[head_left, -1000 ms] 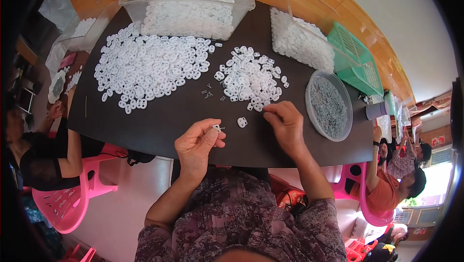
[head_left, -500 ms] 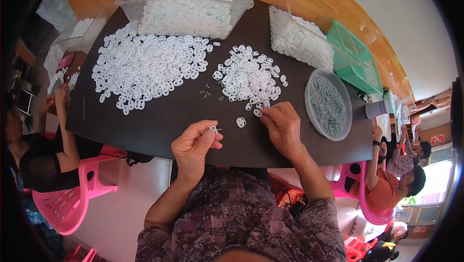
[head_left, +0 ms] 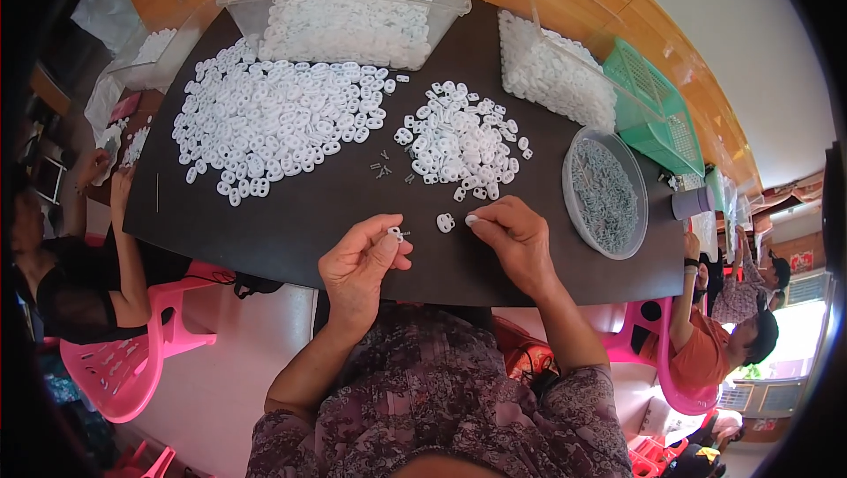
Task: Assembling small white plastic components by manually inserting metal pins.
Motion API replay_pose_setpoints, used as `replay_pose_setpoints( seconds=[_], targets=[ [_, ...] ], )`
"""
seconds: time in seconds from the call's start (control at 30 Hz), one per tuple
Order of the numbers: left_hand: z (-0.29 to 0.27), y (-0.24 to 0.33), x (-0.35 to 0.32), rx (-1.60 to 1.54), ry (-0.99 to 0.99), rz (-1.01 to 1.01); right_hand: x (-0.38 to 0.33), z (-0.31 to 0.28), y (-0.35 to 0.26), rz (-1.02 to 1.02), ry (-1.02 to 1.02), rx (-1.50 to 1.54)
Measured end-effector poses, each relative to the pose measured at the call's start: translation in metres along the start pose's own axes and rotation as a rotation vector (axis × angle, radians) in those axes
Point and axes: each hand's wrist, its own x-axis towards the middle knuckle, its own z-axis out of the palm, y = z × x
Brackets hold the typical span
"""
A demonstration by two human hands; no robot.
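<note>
My left hand [head_left: 356, 268] pinches a small white two-hole plastic piece [head_left: 394, 233] between thumb and fingers, with thin metal screws sticking out of its side. My right hand [head_left: 516, 244] is closed on another small white oval piece [head_left: 471, 219], held just above the dark table. Between the two hands lies a loose white piece [head_left: 445, 223]. Beyond them is a small pile of white pieces [head_left: 459, 138], with a few loose screws [head_left: 380, 166] beside it. A much larger heap of such pieces [head_left: 273, 116] spreads to the left.
A round clear bowl [head_left: 619, 255] of screws stands right of my right hand. Clear bins [head_left: 231, 3] of white pieces and a green basket [head_left: 697, 160] line the back. A grey-purple cup [head_left: 693, 203] is at the right edge. People sit on both sides.
My right hand has drawn back slightly toward me from the small pile, bringing a white piece with it. My left hand keeps its pinch.
</note>
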Motion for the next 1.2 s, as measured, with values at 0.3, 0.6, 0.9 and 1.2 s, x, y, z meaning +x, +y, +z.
replay_pose_setpoints(
  seconds=[0.3, 0.6, 0.9, 1.2],
  targets=[
    [0.005, 0.005, -0.006, 0.003, -0.039, -0.027, 0.008, 0.017, -0.036, 0.589, -0.216, 0.757],
    [0.006, 0.010, -0.011, 0.037, -0.014, -0.019, 0.012, 0.029, -0.047, 0.558, -0.227, 0.848],
    [0.006, 0.005, -0.012, 0.042, 0.014, -0.003, 0.012, 0.033, -0.053, 0.449, -0.200, 0.786],
    [0.009, 0.002, -0.012, 0.106, 0.029, 0.062, 0.010, 0.037, -0.052, 0.295, -0.180, 0.586]
  ],
)
